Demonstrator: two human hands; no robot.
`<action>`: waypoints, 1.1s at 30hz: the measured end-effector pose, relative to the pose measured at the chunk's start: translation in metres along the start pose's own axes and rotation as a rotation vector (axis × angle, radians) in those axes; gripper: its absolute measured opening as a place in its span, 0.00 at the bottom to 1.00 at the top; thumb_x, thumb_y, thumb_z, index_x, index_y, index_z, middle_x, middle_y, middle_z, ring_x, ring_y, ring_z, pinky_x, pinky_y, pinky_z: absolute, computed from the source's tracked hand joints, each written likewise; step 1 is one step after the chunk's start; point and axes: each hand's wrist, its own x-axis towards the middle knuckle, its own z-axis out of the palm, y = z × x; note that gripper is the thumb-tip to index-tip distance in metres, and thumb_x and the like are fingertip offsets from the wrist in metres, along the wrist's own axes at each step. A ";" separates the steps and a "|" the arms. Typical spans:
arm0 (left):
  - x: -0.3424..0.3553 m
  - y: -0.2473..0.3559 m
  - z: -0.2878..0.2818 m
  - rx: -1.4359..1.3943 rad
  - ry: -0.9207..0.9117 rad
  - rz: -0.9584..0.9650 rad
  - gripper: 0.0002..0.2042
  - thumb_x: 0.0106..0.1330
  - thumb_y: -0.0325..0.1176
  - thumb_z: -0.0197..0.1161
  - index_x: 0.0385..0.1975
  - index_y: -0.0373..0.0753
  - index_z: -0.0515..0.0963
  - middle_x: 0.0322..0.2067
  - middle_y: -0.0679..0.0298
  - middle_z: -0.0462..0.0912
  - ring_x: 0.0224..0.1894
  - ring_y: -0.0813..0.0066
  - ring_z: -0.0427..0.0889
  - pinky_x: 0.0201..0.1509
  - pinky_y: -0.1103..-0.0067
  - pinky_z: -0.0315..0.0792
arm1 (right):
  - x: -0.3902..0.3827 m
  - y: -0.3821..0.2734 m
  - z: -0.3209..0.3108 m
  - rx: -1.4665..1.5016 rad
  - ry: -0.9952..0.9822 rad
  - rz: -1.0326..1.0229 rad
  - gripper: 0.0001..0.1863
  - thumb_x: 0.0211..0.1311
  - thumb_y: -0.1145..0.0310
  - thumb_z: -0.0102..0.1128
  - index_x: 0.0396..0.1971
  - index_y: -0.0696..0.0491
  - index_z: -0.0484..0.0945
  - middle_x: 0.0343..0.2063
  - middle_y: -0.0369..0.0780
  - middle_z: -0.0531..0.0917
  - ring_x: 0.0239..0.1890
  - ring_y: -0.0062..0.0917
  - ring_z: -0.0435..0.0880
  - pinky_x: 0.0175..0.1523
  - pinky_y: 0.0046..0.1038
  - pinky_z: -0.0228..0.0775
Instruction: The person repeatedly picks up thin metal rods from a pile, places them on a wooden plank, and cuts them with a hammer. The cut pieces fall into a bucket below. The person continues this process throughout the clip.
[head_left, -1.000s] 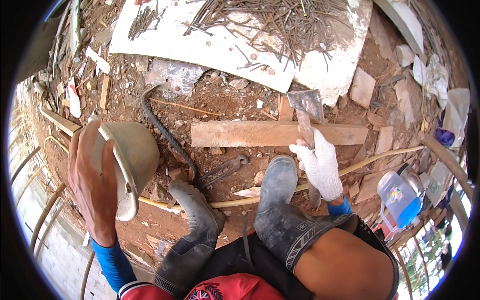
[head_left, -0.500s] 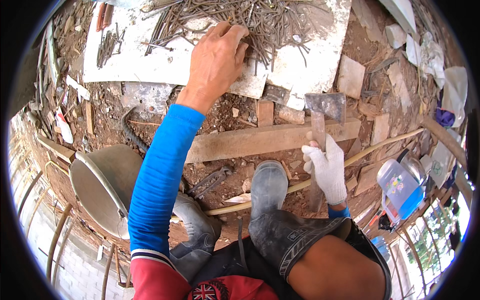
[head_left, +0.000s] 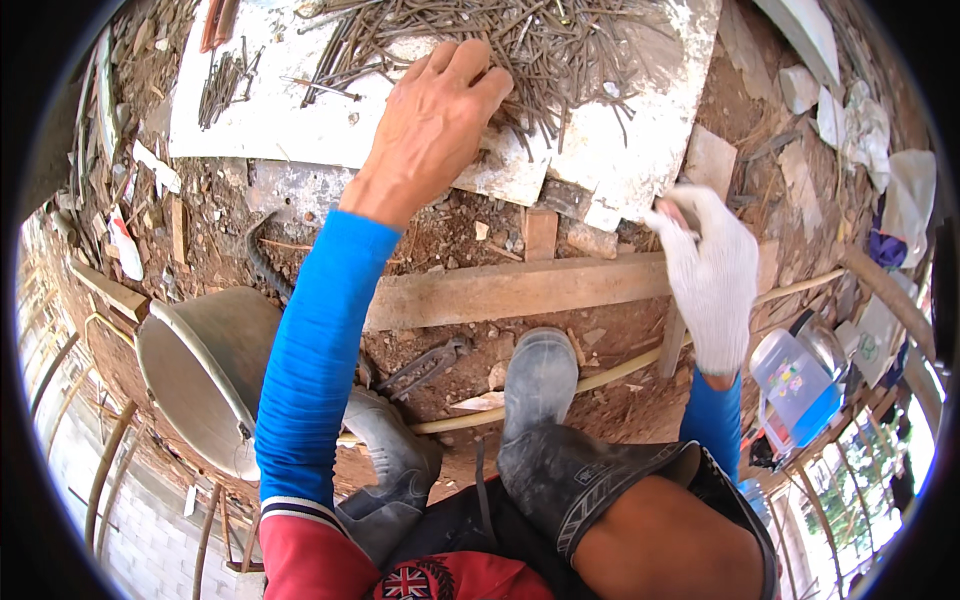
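Observation:
My left hand [head_left: 435, 135], bare, reaches onto the heap of rusty nails [head_left: 550, 60] on a dirty white board [head_left: 650, 130]; its fingers are curled down, and whatever they pinch is hidden. A smaller bunch of nails [head_left: 225, 90] lies to its left. At the right, my right hand [head_left: 705, 275], in a white knit glove, has its fingers curled, seemingly round the hatchet, whose head is hidden behind the glove; part of the handle [head_left: 671, 340] shows below. A timber plank [head_left: 510, 290] lies crosswise between both arms and my boots.
A grey bucket [head_left: 190, 370] lies tipped at left. Pliers [head_left: 425, 365] and a dark bent bar [head_left: 265, 260] are on the rubble. My boots [head_left: 540, 380] straddle the dirt near a yellow pole [head_left: 610, 375]. A plastic container [head_left: 800, 390] sits at right, among bent rods.
My left hand has left the bucket and gone up to the nails, shifting slightly since the middle frame. My gloved right hand has risen rightward, the hatchet's head disappearing behind it.

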 end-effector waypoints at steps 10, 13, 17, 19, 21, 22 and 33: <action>-0.059 0.050 -0.046 -1.442 0.163 -1.071 0.13 0.79 0.31 0.66 0.54 0.29 0.82 0.40 0.62 0.86 0.37 0.78 0.83 0.40 0.79 0.77 | 0.120 -0.048 0.091 -0.181 0.170 -0.632 0.17 0.70 0.56 0.69 0.49 0.53 0.86 0.39 0.46 0.90 0.41 0.43 0.91 0.46 0.43 0.83; -0.068 0.051 -0.043 -1.674 0.155 -1.085 0.13 0.79 0.32 0.65 0.55 0.30 0.82 0.41 0.61 0.86 0.39 0.77 0.85 0.43 0.79 0.79 | 0.126 -0.034 0.099 -0.256 0.222 -0.664 0.18 0.68 0.54 0.70 0.48 0.52 0.86 0.37 0.46 0.89 0.41 0.45 0.90 0.45 0.46 0.82; -0.060 0.050 -0.032 -1.750 0.190 -1.067 0.08 0.80 0.28 0.55 0.49 0.35 0.81 0.40 0.59 0.86 0.43 0.71 0.87 0.46 0.75 0.82 | 0.131 -0.038 0.081 -0.242 -0.036 -0.416 0.18 0.68 0.55 0.72 0.48 0.53 0.87 0.37 0.45 0.90 0.40 0.37 0.90 0.46 0.40 0.81; -0.052 0.049 -0.027 -1.713 0.163 -1.012 0.09 0.81 0.30 0.52 0.47 0.36 0.80 0.40 0.59 0.86 0.43 0.71 0.87 0.48 0.74 0.82 | 0.133 -0.038 0.073 -0.134 -0.124 -0.313 0.18 0.67 0.55 0.72 0.47 0.53 0.87 0.35 0.43 0.90 0.37 0.32 0.90 0.44 0.37 0.80; -0.044 0.048 -0.021 -1.671 0.139 -0.972 0.11 0.82 0.32 0.49 0.47 0.36 0.80 0.41 0.58 0.86 0.44 0.70 0.87 0.50 0.73 0.82 | 0.129 -0.033 0.069 -0.002 -0.126 -0.306 0.16 0.67 0.57 0.72 0.46 0.53 0.88 0.33 0.42 0.90 0.35 0.32 0.90 0.43 0.36 0.80; -0.039 0.047 -0.017 -1.651 0.125 -0.961 0.13 0.83 0.34 0.48 0.48 0.35 0.80 0.42 0.57 0.86 0.45 0.69 0.88 0.51 0.72 0.82 | 0.127 -0.030 0.068 0.064 -0.127 -0.299 0.15 0.67 0.58 0.72 0.45 0.53 0.89 0.31 0.42 0.89 0.34 0.31 0.90 0.42 0.36 0.80; -0.010 0.054 -0.010 -1.732 0.214 -0.989 0.24 0.88 0.46 0.46 0.63 0.29 0.78 0.52 0.49 0.88 0.53 0.61 0.90 0.59 0.68 0.84 | 0.114 -0.045 0.041 0.514 -0.275 -0.174 0.16 0.73 0.62 0.69 0.51 0.57 0.89 0.36 0.38 0.92 0.30 0.14 0.84 0.35 0.25 0.78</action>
